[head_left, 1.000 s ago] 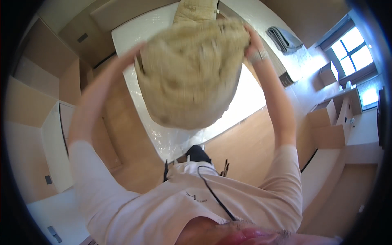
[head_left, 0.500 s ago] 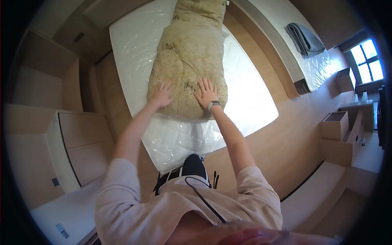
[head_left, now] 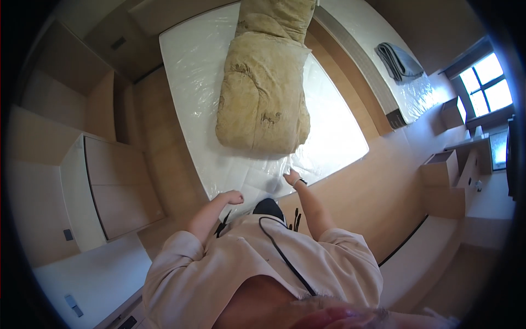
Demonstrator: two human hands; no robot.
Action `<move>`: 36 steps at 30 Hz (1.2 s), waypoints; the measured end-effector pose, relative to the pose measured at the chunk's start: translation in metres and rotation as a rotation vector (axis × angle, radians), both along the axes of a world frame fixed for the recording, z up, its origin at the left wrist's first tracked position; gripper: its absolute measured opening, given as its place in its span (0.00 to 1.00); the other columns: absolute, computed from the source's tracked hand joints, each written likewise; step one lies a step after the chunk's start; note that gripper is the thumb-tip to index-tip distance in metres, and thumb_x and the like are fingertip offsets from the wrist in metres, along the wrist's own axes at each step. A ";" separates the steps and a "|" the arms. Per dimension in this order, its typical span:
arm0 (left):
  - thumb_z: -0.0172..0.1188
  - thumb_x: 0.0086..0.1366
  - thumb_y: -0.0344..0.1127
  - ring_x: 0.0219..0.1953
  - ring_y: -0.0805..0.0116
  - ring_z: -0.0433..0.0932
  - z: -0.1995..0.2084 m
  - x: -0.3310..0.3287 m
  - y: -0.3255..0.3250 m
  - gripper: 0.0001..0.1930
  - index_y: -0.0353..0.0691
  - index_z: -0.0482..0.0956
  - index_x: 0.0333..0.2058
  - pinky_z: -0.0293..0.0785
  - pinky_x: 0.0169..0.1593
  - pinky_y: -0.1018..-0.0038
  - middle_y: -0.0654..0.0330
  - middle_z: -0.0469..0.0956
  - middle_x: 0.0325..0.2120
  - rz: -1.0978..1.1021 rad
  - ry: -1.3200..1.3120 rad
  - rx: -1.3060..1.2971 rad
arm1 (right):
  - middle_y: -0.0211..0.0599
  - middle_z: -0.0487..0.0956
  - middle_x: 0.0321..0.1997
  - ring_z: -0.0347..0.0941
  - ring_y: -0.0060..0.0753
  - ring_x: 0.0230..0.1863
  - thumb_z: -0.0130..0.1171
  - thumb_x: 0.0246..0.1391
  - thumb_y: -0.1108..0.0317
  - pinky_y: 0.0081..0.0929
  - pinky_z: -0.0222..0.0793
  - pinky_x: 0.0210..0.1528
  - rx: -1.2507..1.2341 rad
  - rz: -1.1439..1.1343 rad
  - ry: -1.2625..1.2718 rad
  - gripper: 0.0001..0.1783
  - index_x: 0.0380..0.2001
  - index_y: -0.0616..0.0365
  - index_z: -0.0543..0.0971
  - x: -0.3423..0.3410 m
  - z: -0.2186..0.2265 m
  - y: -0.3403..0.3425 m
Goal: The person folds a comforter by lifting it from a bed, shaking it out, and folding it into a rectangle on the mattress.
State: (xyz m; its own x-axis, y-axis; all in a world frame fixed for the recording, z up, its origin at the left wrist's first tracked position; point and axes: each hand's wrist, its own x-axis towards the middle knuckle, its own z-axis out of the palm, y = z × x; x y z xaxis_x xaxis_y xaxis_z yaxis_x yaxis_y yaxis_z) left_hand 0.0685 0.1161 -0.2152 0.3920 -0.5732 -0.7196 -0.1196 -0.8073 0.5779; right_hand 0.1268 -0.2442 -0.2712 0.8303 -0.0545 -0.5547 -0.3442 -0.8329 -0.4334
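A folded, quilted tan comforter [head_left: 263,104] with dark patterned patches lies on a white mattress [head_left: 192,104] wrapped in clear, shiny plastic. Its rounded near end rests short of the mattress's near edge, and a second folded part continues at the far end. My left hand [head_left: 235,197] is closed in a loose fist over the near left edge of the mattress, with nothing seen in it. Beyond the comforter's near end, on my side, my right hand [head_left: 292,177] hovers above the plastic with curled fingers, wearing a watch on the wrist. Neither hand touches the comforter.
At the far right, another plastic-wrapped mattress [head_left: 402,96] carries a folded grey cloth [head_left: 399,62]. Wooden cabinets [head_left: 118,181] stand on the left. Open drawers [head_left: 441,169] jut out on the right below a window [head_left: 485,85]. A black cable hangs down my shirt.
Both hands have lifted off the comforter and drawn back toward my body, their spread fingers now curled. The view has shifted slightly.
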 end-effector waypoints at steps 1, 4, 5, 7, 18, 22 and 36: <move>0.55 0.59 0.43 0.38 0.56 0.82 -0.006 -0.023 0.022 0.17 0.38 0.85 0.37 0.76 0.46 0.63 0.51 0.84 0.35 0.046 -0.077 0.063 | 0.44 0.83 0.47 0.80 0.46 0.47 0.54 0.58 0.50 0.47 0.74 0.48 0.329 -0.290 0.574 0.30 0.55 0.62 0.73 -0.014 -0.007 -0.010; 0.57 0.57 0.40 0.32 0.62 0.82 -0.049 -0.122 0.116 0.15 0.34 0.84 0.34 0.77 0.39 0.66 0.52 0.84 0.29 0.348 -0.030 0.091 | 0.38 0.83 0.49 0.82 0.36 0.37 0.49 0.63 0.52 0.37 0.75 0.38 0.373 -0.206 0.675 0.26 0.56 0.58 0.72 -0.103 0.016 -0.009; 0.58 0.57 0.38 0.29 0.64 0.82 -0.057 -0.146 0.144 0.14 0.32 0.84 0.32 0.78 0.35 0.68 0.53 0.83 0.26 0.555 0.072 0.018 | 0.37 0.83 0.47 0.82 0.36 0.37 0.50 0.62 0.53 0.38 0.75 0.37 0.282 -0.212 0.614 0.25 0.55 0.58 0.72 -0.138 0.000 -0.022; 0.59 0.55 0.36 0.23 0.64 0.80 -0.065 -0.197 0.205 0.12 0.32 0.83 0.27 0.76 0.27 0.67 0.53 0.82 0.23 0.666 0.061 -0.066 | 0.38 0.83 0.46 0.82 0.37 0.38 0.51 0.62 0.54 0.38 0.74 0.36 0.275 -0.294 0.519 0.24 0.54 0.58 0.73 -0.194 -0.006 -0.028; 0.56 0.61 0.42 0.21 0.63 0.79 -0.058 -0.302 0.303 0.14 0.37 0.83 0.33 0.75 0.25 0.66 0.53 0.81 0.22 0.482 0.277 -0.088 | 0.38 0.85 0.35 0.81 0.34 0.32 0.51 0.59 0.55 0.31 0.73 0.28 0.213 -0.750 0.697 0.19 0.41 0.58 0.81 -0.437 0.030 0.003; 0.54 0.61 0.40 0.23 0.66 0.79 -0.060 -0.275 0.214 0.13 0.36 0.82 0.31 0.75 0.28 0.69 0.55 0.81 0.24 0.877 0.165 -0.108 | 0.38 0.85 0.36 0.81 0.34 0.33 0.51 0.58 0.55 0.31 0.73 0.28 0.260 -0.476 0.570 0.19 0.41 0.58 0.81 -0.423 0.007 0.019; 0.54 0.63 0.43 0.35 0.65 0.81 -0.033 -0.218 0.051 0.16 0.39 0.79 0.44 0.76 0.38 0.69 0.58 0.83 0.36 1.069 0.453 -0.066 | 0.40 0.82 0.38 0.81 0.35 0.35 0.51 0.62 0.58 0.32 0.76 0.32 0.949 -0.663 0.531 0.15 0.43 0.58 0.74 -0.177 0.044 0.003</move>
State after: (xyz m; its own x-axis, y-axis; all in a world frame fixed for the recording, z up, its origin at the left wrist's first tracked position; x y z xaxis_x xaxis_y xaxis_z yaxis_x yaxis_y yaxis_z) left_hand -0.1497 0.1672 -0.2483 0.4132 -0.1470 -0.8987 0.8327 -0.3385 0.4382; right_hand -0.0502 -0.2415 -0.2273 0.4608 0.2272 -0.8579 -0.8875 0.1249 -0.4436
